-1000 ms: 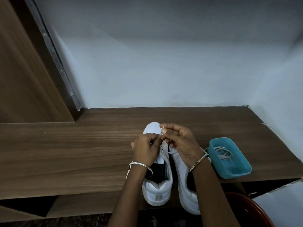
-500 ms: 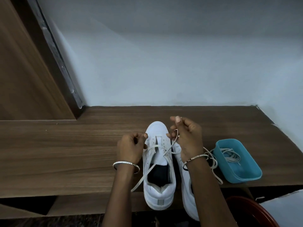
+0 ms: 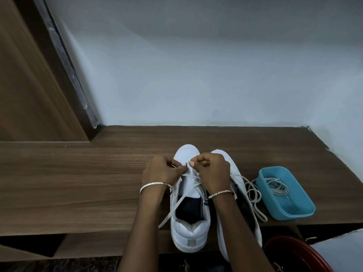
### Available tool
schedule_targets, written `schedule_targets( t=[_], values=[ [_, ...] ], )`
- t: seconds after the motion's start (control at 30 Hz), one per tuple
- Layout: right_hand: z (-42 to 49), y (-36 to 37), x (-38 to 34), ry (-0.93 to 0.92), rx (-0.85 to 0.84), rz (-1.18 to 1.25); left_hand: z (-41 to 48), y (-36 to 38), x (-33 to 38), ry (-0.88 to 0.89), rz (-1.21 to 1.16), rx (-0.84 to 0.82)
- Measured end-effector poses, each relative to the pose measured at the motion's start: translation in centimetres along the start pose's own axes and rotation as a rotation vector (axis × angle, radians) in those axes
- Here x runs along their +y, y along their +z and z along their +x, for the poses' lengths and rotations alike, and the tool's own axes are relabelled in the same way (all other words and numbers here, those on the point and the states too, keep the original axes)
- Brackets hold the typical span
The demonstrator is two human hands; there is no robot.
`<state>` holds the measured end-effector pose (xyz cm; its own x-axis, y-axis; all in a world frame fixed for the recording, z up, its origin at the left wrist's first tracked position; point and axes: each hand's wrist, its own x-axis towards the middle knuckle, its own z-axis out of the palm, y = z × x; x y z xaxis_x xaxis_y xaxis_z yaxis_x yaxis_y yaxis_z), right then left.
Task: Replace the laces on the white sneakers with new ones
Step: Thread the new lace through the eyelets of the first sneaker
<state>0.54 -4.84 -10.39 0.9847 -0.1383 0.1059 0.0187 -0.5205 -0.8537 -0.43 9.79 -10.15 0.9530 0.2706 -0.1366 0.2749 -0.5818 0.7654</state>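
Observation:
Two white sneakers stand side by side on the wooden shelf (image 3: 78, 183), heels toward me. Over the front eyelets of the left sneaker (image 3: 189, 230), my left hand (image 3: 161, 171) and my right hand (image 3: 213, 171) meet, each pinching the white lace (image 3: 172, 209). One end of that lace trails down past the sneaker's left side. My right forearm covers much of the right sneaker (image 3: 238, 173). A loose lace (image 3: 253, 195) lies in loops beside it.
A blue tub (image 3: 294, 211) with more laces (image 3: 278, 186) in it sits to the right of the sneakers. A dark red round rim (image 3: 306, 252) shows at the bottom right. A pale wall rises behind the shelf, a wooden panel at the left.
My hands were spread apart pulling the lace half a second ago; now they have come together again over the left sneaker's front eyelets.

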Motion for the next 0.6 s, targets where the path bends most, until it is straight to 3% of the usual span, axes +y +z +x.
schedule_targets(
  t=[0.17,0.6],
  values=[
    [0.0,0.5,-0.2,-0.043,-0.072,-0.058,0.2,-0.7,-1.1,-0.047,-0.422,-0.143],
    [-0.6,1.5,0.0,-0.104,0.008,-0.112,0.8,-0.5,-2.1,-0.088,-0.645,-0.250]
  ],
)
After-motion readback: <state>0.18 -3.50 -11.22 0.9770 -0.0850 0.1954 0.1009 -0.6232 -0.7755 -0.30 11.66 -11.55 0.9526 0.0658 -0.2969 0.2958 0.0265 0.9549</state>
